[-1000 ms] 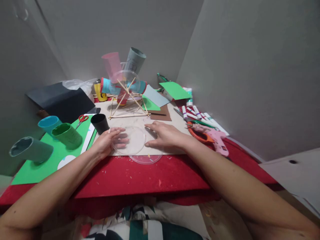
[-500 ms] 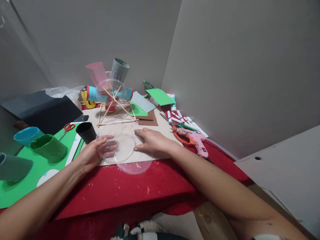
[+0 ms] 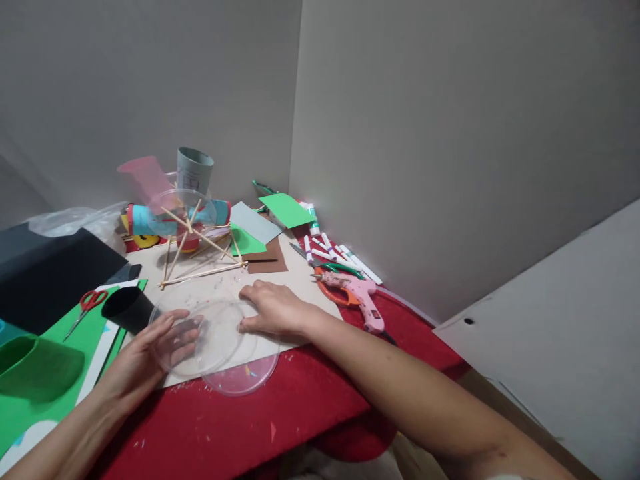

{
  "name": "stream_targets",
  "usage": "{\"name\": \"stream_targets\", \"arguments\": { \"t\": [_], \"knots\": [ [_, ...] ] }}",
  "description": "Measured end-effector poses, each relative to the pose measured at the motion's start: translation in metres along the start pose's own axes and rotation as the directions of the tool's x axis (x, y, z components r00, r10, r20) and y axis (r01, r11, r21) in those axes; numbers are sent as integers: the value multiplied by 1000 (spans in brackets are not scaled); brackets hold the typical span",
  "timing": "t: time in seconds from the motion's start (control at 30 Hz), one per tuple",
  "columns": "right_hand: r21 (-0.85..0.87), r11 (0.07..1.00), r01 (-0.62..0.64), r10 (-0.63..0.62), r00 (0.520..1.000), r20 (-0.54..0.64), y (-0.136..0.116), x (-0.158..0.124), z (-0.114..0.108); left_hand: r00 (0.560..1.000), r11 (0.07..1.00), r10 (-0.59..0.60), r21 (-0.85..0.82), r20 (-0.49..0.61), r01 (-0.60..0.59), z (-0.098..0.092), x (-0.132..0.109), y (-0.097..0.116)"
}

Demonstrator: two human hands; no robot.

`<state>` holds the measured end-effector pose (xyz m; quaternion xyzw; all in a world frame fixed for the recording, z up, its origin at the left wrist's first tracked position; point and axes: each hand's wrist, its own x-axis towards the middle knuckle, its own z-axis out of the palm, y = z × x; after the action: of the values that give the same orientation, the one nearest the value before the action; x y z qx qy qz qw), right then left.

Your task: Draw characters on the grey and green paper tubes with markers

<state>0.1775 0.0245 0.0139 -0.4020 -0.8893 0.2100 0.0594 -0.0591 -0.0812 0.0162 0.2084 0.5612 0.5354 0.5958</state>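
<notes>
Two clear round plastic discs overlap near the table's front edge. The upper clear disc point(image 3: 210, 343) has my left hand point(image 3: 160, 343) at its left side, the thumb at the rim and the fingers showing through the plastic. Under it, the lower clear disc point(image 3: 237, 383) juts over the edge of the pale board. My right hand point(image 3: 273, 308) is beside the upper disc's right rim, thumb and forefinger apart, other fingers partly hidden. Behind the hands stands a stick frame point(image 3: 203, 270) carrying a wheel with a pink cup point(image 3: 147, 179), a grey cup point(image 3: 194, 173) and blue ones.
On the right lie a pink glue gun point(image 3: 357, 293), orange-handled scissors point(image 3: 340, 293) and several markers point(image 3: 327, 247). To the left are a black cup point(image 3: 127, 310), red-handled scissors point(image 3: 90, 303) and a green cup point(image 3: 43, 367) on green sheets. Grey walls rise behind and right.
The view has turned to the right, so everything sits further left and lower in the picture. Both hands keep nearly the same pose around the discs.
</notes>
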Motion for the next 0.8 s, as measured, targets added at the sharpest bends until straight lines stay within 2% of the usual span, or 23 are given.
{"name": "stream_targets", "arguments": {
  "t": [0.23, 0.5, 0.7, 0.8],
  "knots": [
    [112, 993, -28, 31, 999, -23, 2, 7, 3, 999, 1000, -14, -8, 33, 14, -8, 10, -4],
    [279, 957, -84, 97, 995, -34, 10, 9, 6, 998, 998, -14, -59, 69, 18, -8, 10, -7],
    [487, 871, -64, 98, 994, -44, 17, 12, 17, 992, 996, -6, -88, 127, 17, -5, 8, -6],
    [579, 815, -29, 78, 995, -60, 20, 11, 9, 995, 994, -10, -108, 104, 22, -4, 7, -5]
  ]
}}
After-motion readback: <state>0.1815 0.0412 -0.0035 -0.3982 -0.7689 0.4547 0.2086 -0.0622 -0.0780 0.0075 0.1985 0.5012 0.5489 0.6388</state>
